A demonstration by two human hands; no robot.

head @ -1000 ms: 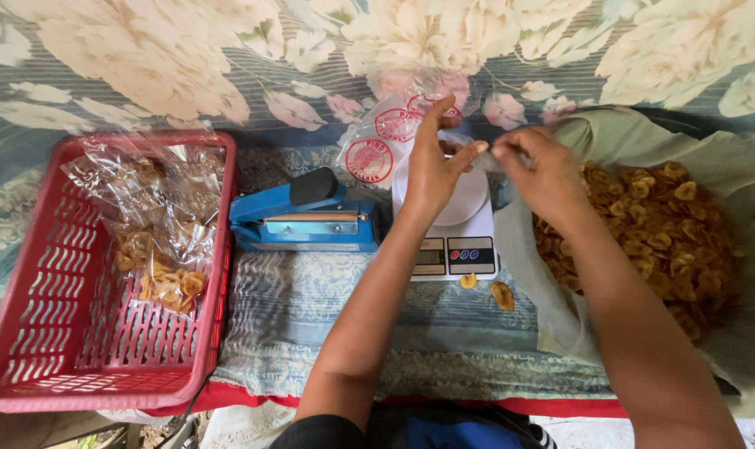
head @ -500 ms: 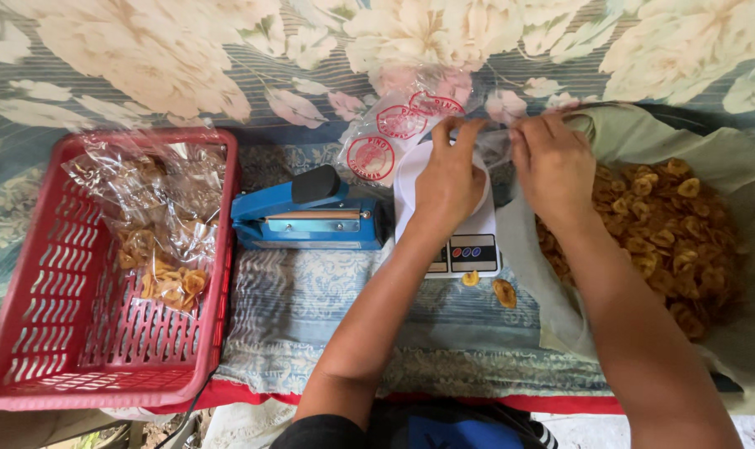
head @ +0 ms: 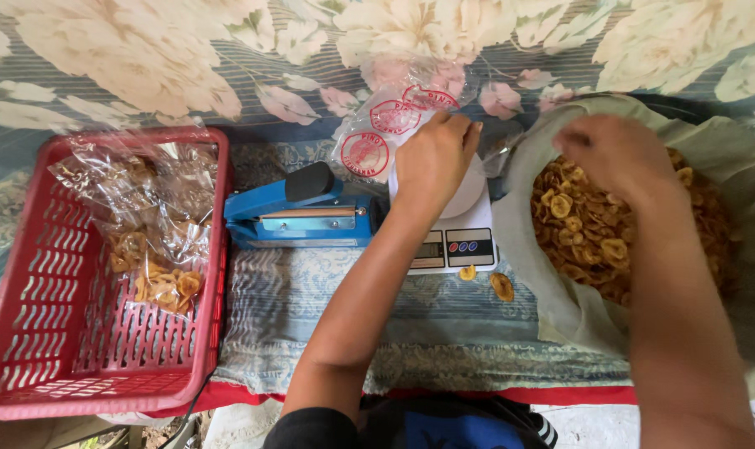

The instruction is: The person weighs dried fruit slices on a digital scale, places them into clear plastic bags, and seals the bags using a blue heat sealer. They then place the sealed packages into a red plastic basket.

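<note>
Your left hand [head: 431, 162] rests on the white digital scale [head: 452, 229], fingers curled down onto a clear plastic bag on its platform; whether they pinch the bag's mouth or only steady it cannot be told. Your right hand [head: 614, 154] hovers over the golden banana chips [head: 598, 229] in the big greyish sack [head: 544, 283], fingers bent loosely downward; motion blur hides whether they grip any chips.

This looks like the filling-and-weighing step: one bag on the scale, chips coming from the sack. The next move seems to call for a modest scoop carried across the sack's rim to the bag mouth, with the bag kept open and the scale's display left uncovered. Two stray chips [head: 502, 285] lie on the patterned cloth just in front of the scale.

A stack of empty clear bags [head: 377, 137], each printed with a round red label, lies behind the scale on the floral cloth. The blue heat sealer [head: 298, 216] sits just left of the scale. Further left, the red plastic basket [head: 28, 333] holds filled clear packets of chips [head: 157, 266], heaped toward its far right side.
</note>
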